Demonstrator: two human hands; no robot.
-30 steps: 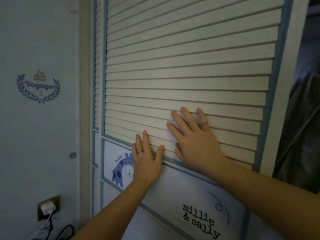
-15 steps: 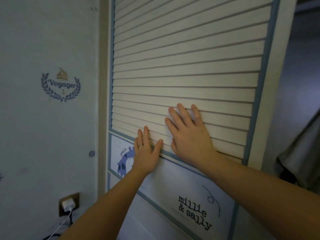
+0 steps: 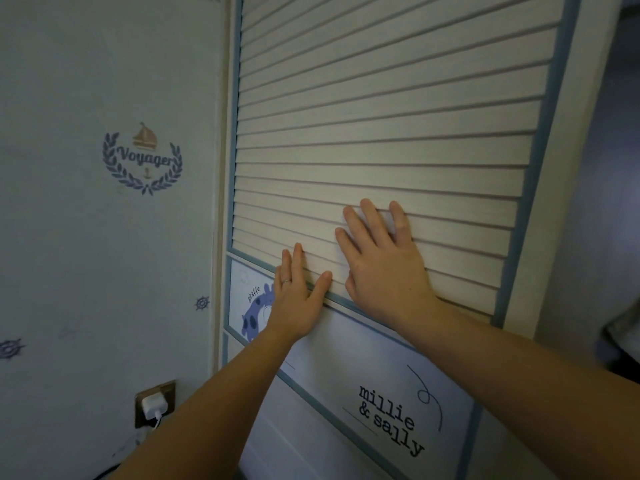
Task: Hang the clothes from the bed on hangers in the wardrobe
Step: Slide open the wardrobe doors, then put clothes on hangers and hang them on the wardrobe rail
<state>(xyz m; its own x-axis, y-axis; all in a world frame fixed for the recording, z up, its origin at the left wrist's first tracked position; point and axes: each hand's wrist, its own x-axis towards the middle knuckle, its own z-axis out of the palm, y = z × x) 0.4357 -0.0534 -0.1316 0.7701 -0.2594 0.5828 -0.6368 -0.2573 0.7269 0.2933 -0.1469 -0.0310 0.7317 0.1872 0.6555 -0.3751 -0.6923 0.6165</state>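
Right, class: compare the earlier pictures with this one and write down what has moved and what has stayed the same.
The wardrobe door slid left towards the wall, covering the strip of panel seen beside it earlier. The left hand and right hand stayed flat on its slats, pressing and gripping nothing. The charger stayed plugged in.

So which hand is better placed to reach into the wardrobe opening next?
Right hand, probably: it lies flat on the slatted door nearer the dark opening; the left hand presses farther away.
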